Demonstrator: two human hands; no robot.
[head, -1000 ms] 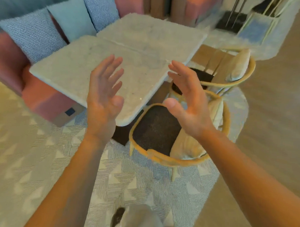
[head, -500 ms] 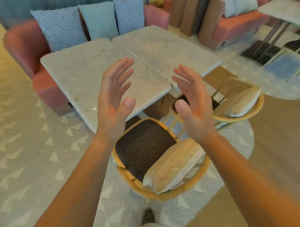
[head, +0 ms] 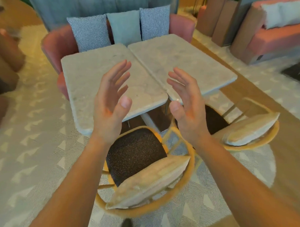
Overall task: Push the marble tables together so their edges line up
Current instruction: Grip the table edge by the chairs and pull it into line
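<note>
Two pale marble tables stand side by side in front of me. The left table (head: 89, 80) and the right table (head: 195, 64) meet along a thin diagonal seam, and the left one's near edge sticks out closer to me than the right one's. My left hand (head: 112, 101) and my right hand (head: 185, 104) hover in the air above the near corners, palms facing each other, fingers spread, touching neither table.
A round rattan chair (head: 186, 165) with a dark seat and a beige cushion (head: 150, 181) sits right below my hands. A second such chair (head: 253, 144) is to the right. A pink sofa (head: 54, 45) with three cushions backs the tables.
The view has swung so both tables sit more squarely ahead and the chairs lie lower in frame. My hands keep the same open, palms-facing pose and touch nothing.
</note>
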